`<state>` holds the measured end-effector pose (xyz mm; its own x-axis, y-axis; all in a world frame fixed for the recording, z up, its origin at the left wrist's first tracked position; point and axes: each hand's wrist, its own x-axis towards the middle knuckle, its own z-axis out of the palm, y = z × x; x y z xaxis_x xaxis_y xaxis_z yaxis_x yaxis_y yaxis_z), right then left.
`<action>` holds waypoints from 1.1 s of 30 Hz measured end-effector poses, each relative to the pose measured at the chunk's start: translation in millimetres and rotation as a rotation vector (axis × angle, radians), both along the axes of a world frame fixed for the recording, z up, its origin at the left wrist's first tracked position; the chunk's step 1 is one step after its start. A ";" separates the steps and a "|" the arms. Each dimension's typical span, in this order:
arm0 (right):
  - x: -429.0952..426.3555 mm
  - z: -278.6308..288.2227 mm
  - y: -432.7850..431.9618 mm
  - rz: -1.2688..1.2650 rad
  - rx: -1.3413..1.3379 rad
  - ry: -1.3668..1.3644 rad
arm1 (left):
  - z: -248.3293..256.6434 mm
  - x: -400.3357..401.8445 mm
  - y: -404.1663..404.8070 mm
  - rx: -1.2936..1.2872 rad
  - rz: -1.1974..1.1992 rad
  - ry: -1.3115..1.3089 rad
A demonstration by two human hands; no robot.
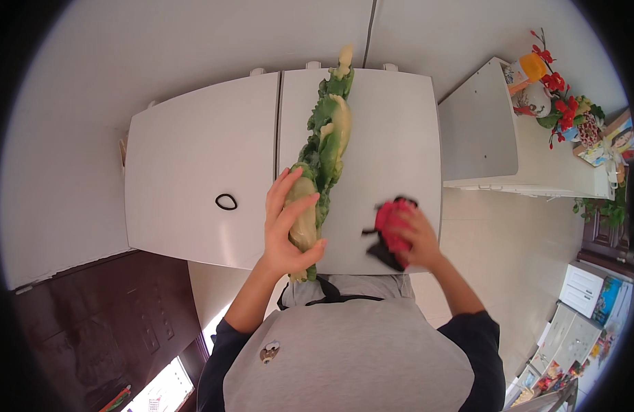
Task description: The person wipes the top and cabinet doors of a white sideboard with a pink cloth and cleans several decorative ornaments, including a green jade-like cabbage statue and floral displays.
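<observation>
My left hand (291, 221) is wrapped around the near end of a long string of artificial leafy cabbages (337, 129), green with pale, glossy stems. The string lies lengthwise on a white tabletop (394, 129). Its far end reaches the table's back edge, and its near end hangs slightly over the front edge. On the right of the table, my right hand (417, 239) grips a crumpled red and black fabric item (391, 226), blurred by motion. Part of that item is hidden by my fingers. A black elastic hair band (226, 202) lies on the left section of the table.
A seam (279, 129) divides the tabletop. At the right stands a white cabinet (476, 134) bearing a vase (532, 100), red artificial flowers (566, 110) and an orange-capped container (525, 69). A dark wooden door (106, 319) is at the lower left.
</observation>
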<state>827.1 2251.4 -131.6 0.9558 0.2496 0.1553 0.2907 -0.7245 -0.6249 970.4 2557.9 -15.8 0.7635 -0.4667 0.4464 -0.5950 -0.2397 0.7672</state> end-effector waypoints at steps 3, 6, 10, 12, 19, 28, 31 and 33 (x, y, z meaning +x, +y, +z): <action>72.1 -18.4 -30.3 -0.200 -0.046 -0.111 | 2.7 -0.3 1.9 0.006 0.009 0.014; 163.6 -31.3 -62.7 -0.249 -0.085 -0.256 | 2.9 0.7 2.9 0.025 -0.003 0.004; 238.7 -30.9 -74.5 -0.386 -0.069 -0.212 | 2.1 0.9 3.7 0.035 -0.005 0.010; 240.6 -27.8 -72.9 -0.361 -0.092 -0.202 | 0.3 -0.9 6.1 0.043 0.003 0.014; 99.0 -24.1 -56.5 -0.411 -0.070 -0.171 | -0.4 -2.9 2.9 0.009 0.024 -0.003; -45.6 3.0 38.2 -0.537 -0.114 -0.051 | 3.1 -11.5 -8.1 0.067 0.061 -0.059; -42.9 1.0 47.4 -0.560 -0.121 -0.059 | 5.5 -21.4 -22.7 0.086 0.080 -0.115; -37.7 1.9 48.3 -0.553 -0.132 -0.071 | 6.6 -24.4 -28.9 0.045 0.100 -0.109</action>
<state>789.4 2299.7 -129.7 0.9380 -0.2633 0.2255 -0.1161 -0.8514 -0.5115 945.9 2529.0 -9.2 0.7556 -0.4117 0.5095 -0.6453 -0.3348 0.6866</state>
